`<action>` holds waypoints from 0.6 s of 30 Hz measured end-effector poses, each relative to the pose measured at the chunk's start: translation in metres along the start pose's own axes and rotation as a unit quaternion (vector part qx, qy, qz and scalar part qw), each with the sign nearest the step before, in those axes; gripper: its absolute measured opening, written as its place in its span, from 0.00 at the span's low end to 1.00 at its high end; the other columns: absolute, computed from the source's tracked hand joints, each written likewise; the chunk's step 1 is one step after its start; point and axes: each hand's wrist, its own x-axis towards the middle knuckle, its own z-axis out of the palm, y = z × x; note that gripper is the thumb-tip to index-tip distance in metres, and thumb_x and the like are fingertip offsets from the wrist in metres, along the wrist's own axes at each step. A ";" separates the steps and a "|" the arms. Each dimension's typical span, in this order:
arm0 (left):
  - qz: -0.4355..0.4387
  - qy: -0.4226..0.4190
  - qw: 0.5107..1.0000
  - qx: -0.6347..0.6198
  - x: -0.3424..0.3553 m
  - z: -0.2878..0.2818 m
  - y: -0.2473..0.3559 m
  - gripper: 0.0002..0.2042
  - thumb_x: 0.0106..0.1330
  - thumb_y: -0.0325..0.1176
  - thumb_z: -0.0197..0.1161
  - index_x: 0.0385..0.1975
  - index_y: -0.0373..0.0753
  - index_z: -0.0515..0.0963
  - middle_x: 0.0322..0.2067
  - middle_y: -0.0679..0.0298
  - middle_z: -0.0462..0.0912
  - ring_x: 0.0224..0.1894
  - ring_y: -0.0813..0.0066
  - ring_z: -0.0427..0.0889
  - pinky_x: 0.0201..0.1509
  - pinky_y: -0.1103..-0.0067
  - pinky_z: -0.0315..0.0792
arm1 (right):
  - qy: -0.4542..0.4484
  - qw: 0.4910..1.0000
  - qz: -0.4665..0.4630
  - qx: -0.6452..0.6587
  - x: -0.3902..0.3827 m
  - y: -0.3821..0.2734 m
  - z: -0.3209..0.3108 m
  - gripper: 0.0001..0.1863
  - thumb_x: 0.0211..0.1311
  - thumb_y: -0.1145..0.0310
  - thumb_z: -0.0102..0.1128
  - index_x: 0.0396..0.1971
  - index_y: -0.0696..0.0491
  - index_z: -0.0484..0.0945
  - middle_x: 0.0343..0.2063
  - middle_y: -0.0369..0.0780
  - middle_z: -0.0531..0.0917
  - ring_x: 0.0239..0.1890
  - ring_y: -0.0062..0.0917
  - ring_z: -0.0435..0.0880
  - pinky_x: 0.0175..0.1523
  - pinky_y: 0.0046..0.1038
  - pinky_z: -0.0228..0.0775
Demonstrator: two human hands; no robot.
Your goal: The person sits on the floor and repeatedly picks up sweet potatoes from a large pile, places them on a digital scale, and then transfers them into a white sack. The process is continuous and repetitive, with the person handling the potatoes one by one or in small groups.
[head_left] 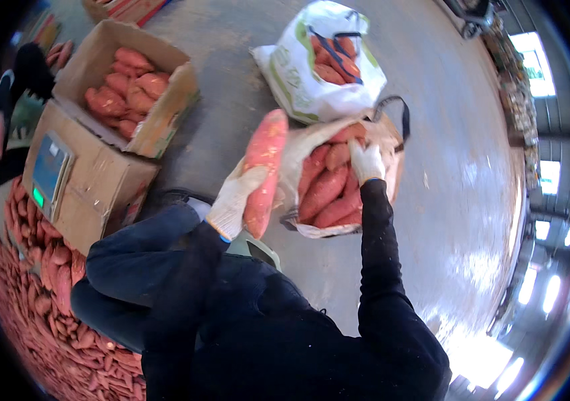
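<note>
My left hand (236, 200), in a white knit glove, is closed around a long, thick sweet potato (265, 167) held up at a slant beside an open bag. My right hand (368, 162), gloved the same way, is inside the bag's right part. Its fingers are bent over a sweet potato (350, 132) near the far rim, partly hiding it. The bag (292, 159) is pale, with dark handles, and holds several reddish sweet potatoes (325, 194).
Beyond stands a white and green bag (283, 75) of sweet potatoes. On the left are an open cardboard box (165, 123) of sweet potatoes and a scale (51, 167) on another carton (98, 184). A large sweet potato pile (51, 314) spreads at the lower left.
</note>
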 end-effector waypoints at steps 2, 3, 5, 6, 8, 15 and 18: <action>0.040 -0.017 0.997 -0.070 -0.005 -0.022 0.003 0.24 0.70 0.49 0.58 0.56 0.36 0.69 0.44 0.58 0.80 0.39 0.65 0.83 0.48 0.68 0.80 | -0.010 0.979 0.176 0.102 0.043 0.088 0.084 0.34 0.61 0.40 0.54 0.55 0.53 0.75 0.46 0.56 0.82 0.46 0.48 0.84 0.49 0.40 0.76; 0.056 0.006 0.994 -0.094 -0.014 -0.033 0.010 0.24 0.70 0.49 0.57 0.56 0.35 0.69 0.44 0.58 0.80 0.39 0.65 0.83 0.48 0.68 0.80 | -0.131 0.988 0.084 -0.011 0.064 0.092 0.100 0.34 0.61 0.38 0.50 0.51 0.53 0.79 0.45 0.50 0.84 0.42 0.43 0.85 0.46 0.39 0.77; 0.104 0.058 0.988 -0.100 -0.048 -0.047 0.034 0.25 0.71 0.50 0.56 0.55 0.34 0.70 0.44 0.58 0.80 0.40 0.64 0.83 0.48 0.68 0.80 | -0.174 0.981 0.062 -0.052 0.079 0.042 0.098 0.31 0.63 0.42 0.50 0.52 0.53 0.79 0.46 0.48 0.83 0.43 0.41 0.84 0.46 0.38 0.76; 0.109 0.058 0.986 -0.116 -0.062 -0.057 0.044 0.25 0.71 0.50 0.56 0.55 0.34 0.70 0.44 0.57 0.80 0.40 0.64 0.83 0.50 0.67 0.80 | -0.176 0.981 0.060 -0.052 0.083 0.031 0.092 0.29 0.63 0.45 0.50 0.53 0.53 0.79 0.47 0.47 0.83 0.44 0.40 0.83 0.46 0.37 0.76; 0.140 0.066 0.975 -0.159 -0.084 -0.071 0.051 0.26 0.71 0.51 0.56 0.57 0.34 0.69 0.46 0.56 0.80 0.40 0.63 0.83 0.51 0.65 0.80 | -0.188 0.981 0.041 -0.023 0.091 0.025 0.091 0.26 0.65 0.49 0.51 0.54 0.52 0.78 0.48 0.45 0.82 0.45 0.38 0.82 0.46 0.36 0.75; 0.243 0.114 0.947 -0.178 -0.180 -0.100 0.098 0.28 0.71 0.53 0.55 0.57 0.33 0.68 0.46 0.55 0.79 0.38 0.62 0.84 0.48 0.67 0.81 | -0.312 0.771 0.164 0.530 -0.029 0.040 -0.024 0.24 0.69 0.58 0.52 0.61 0.52 0.73 0.54 0.34 0.78 0.51 0.26 0.76 0.46 0.34 0.73; 0.362 0.062 0.896 -0.250 -0.223 -0.151 0.114 0.27 0.70 0.52 0.57 0.55 0.33 0.69 0.42 0.56 0.80 0.38 0.63 0.85 0.44 0.68 0.82 | -0.334 0.728 0.095 0.591 -0.073 0.071 -0.093 0.34 0.67 0.46 0.53 0.65 0.54 0.66 0.57 0.41 0.77 0.51 0.23 0.80 0.43 0.26 0.77</action>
